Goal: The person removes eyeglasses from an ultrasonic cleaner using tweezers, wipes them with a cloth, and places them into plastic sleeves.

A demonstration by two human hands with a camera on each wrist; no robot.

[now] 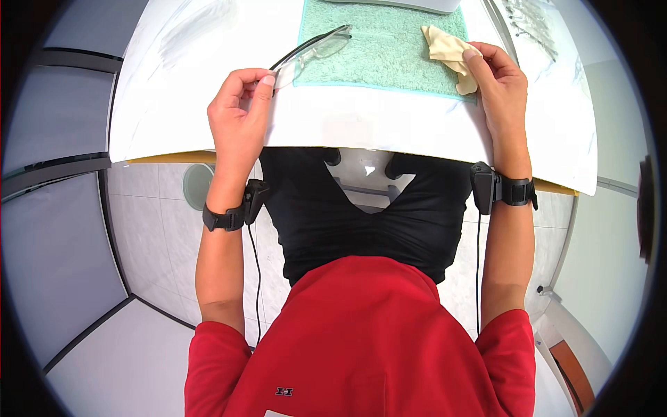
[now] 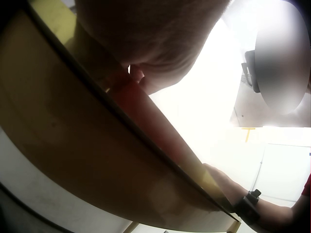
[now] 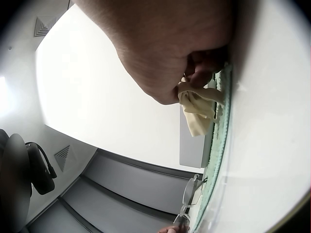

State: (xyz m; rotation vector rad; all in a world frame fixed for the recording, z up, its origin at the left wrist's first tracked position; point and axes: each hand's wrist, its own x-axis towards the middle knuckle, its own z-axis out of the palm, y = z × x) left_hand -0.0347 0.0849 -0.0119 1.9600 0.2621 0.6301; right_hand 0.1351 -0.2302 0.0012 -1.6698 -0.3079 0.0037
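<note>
In the head view my left hand (image 1: 240, 111) pinches one end of a pair of eyeglasses (image 1: 310, 48) between thumb and fingers. The glasses have dark temples and clear lenses, and their far end reaches over the green towel (image 1: 389, 71). At the towel's right side, my right hand (image 1: 503, 90) pinches a crumpled cream cloth (image 1: 447, 48). That cloth (image 3: 197, 121) hangs from the fingers in the right wrist view, with the glasses (image 3: 188, 193) lower down. In the left wrist view the hand (image 2: 150, 43) hides what it holds.
The towel lies on a white table (image 1: 313, 118) with a curved front edge. A white object (image 1: 417, 4) stands at the towel's back. Under the table's left side is a round greenish bin (image 1: 198, 186). Grey panels (image 1: 55, 229) stand at the left.
</note>
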